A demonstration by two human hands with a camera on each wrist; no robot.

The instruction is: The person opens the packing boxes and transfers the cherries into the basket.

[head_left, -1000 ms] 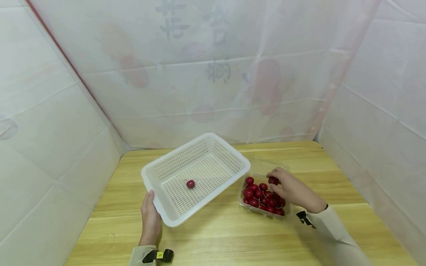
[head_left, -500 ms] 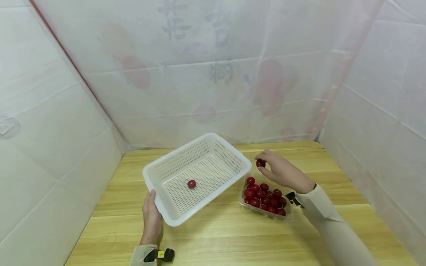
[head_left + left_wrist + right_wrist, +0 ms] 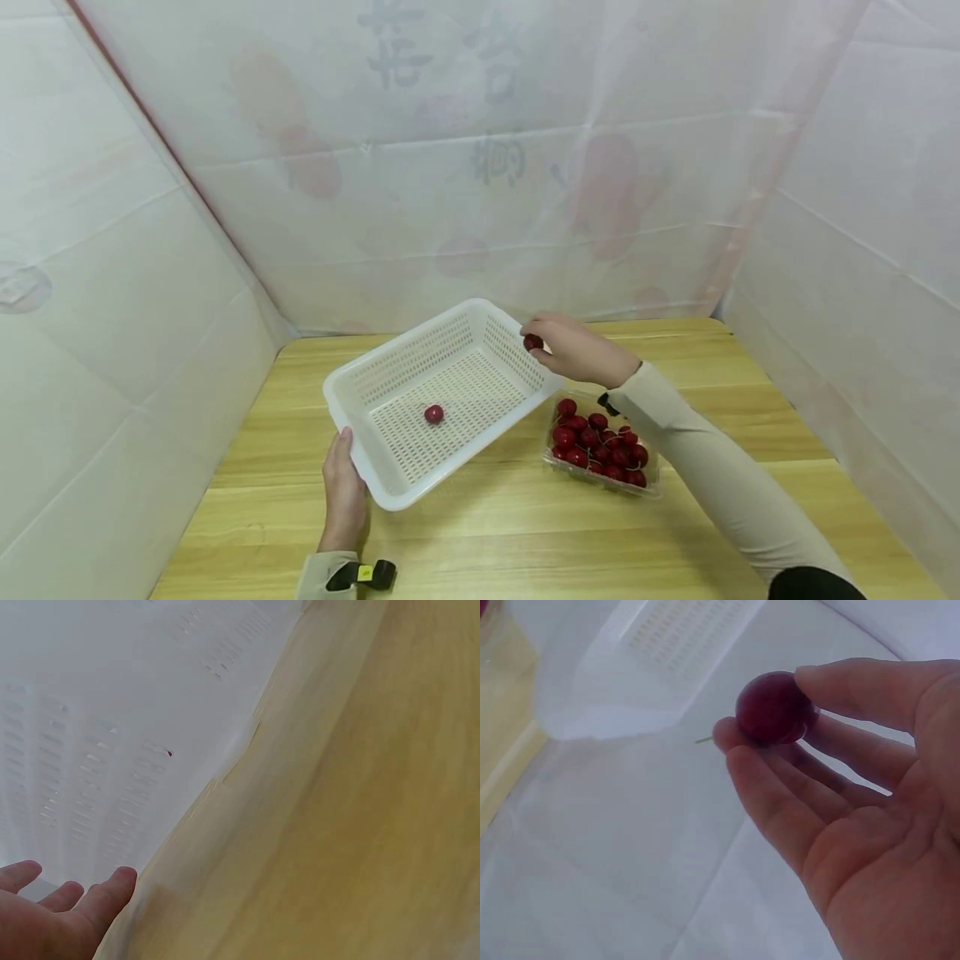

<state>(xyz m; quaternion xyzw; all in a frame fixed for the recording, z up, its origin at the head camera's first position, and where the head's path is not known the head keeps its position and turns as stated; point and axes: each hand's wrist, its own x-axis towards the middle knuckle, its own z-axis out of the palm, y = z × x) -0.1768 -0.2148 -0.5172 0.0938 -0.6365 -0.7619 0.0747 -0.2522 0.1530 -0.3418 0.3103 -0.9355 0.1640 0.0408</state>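
My left hand (image 3: 344, 492) grips the near left end of a white perforated plastic basket (image 3: 457, 454), thumb at the rim. The basket is held tilted above the table; its underside faces the left wrist view, where the left fingers (image 3: 109, 900) lie against it. One dark red cherry (image 3: 433, 414) lies on the basket's floor. Over the basket's right end, my right hand (image 3: 581, 350) pinches another cherry (image 3: 772, 709) between thumb and fingertips, its green stem (image 3: 704, 740) sticking out.
A clear plastic box (image 3: 652, 483) with several cherries (image 3: 600, 452) stands on the wooden table (image 3: 495, 550), right of the basket and below the right forearm. Pale sheet walls (image 3: 450, 208) enclose the back and sides.
My right hand has lifted one cherry from the clear box and carried it leftward and up to the basket's right rim. The left hand and basket have hardly moved.
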